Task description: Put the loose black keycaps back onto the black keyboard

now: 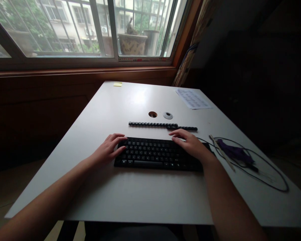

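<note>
A black keyboard lies on the white table in front of me. My left hand rests at its left end, fingers stretched over the top-left corner and holding nothing. My right hand lies flat across the keyboard's right part, fingers extended toward its far edge. Just beyond the keyboard lies a row of loose black keycaps in a long line.
A round cable hole and its white cap sit behind the keycaps. A printed sheet and a yellow sticky note lie further back. On the right are a wooden stick, a purple object and a looped black cable.
</note>
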`<state>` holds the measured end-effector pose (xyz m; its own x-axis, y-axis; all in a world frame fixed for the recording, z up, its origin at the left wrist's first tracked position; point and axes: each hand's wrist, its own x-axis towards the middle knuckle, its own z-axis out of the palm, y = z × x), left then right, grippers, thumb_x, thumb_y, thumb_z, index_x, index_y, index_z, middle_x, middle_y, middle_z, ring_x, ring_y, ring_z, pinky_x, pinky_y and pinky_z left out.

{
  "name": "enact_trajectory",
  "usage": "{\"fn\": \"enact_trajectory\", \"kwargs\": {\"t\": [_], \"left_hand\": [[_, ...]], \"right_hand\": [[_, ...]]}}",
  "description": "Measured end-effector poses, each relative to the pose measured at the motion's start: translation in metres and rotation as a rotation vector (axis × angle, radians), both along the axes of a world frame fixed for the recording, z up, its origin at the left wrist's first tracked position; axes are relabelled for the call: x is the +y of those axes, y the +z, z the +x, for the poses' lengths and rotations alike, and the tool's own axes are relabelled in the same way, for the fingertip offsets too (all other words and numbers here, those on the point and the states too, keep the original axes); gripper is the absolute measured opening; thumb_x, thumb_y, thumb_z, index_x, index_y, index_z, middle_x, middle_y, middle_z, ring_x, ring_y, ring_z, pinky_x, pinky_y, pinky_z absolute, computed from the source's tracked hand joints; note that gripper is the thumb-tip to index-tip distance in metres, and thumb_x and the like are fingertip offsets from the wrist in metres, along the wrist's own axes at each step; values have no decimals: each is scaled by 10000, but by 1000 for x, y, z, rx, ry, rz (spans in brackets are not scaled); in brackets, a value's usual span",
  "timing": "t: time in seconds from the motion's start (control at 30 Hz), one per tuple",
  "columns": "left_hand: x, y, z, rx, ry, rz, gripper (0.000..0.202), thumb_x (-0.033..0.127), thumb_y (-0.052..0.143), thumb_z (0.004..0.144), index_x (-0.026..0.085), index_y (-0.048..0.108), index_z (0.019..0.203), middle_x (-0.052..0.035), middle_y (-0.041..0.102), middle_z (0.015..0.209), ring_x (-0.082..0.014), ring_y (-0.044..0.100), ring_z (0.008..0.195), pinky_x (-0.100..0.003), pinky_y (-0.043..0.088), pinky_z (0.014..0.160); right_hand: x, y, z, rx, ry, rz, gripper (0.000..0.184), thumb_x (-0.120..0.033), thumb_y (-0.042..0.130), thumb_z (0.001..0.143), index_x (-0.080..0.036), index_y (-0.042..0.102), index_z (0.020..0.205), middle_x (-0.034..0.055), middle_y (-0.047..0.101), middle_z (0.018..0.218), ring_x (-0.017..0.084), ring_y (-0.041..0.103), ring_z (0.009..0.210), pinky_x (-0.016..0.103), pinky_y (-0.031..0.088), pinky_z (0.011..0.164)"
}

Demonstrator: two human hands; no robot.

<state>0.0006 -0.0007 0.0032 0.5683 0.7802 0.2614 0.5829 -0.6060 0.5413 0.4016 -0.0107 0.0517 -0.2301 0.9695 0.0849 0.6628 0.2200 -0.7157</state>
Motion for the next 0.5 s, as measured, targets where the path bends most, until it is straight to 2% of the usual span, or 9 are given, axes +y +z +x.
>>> {"fn": "enact_trajectory", "kwargs": {"t": [0.23, 0.5], "left_hand": [[-1, 2, 1, 11, 0, -8, 358, 407, 491, 1033, 284, 521, 1367, -94, 507, 1407, -286, 475, 1310, -541, 402, 1142], [-2, 2, 0, -11, 25, 32, 300, 368, 511, 1026, 322, 550, 1320, -69, 484, 1435, -293, 453, 1311, -565, 419, 1115]], "right_hand": [[2, -10, -4, -83, 105, -80, 376, -439, 635, 900, -266, 684, 1231, 86, 675, 1294, 281, 619, 1188, 475, 465, 1066], [6, -11, -6, -81, 87, -109, 380, -446, 671, 864, -258, 705, 1192, 96, 676, 1283, 301, 595, 1232, 496, 445, 1092]]}}
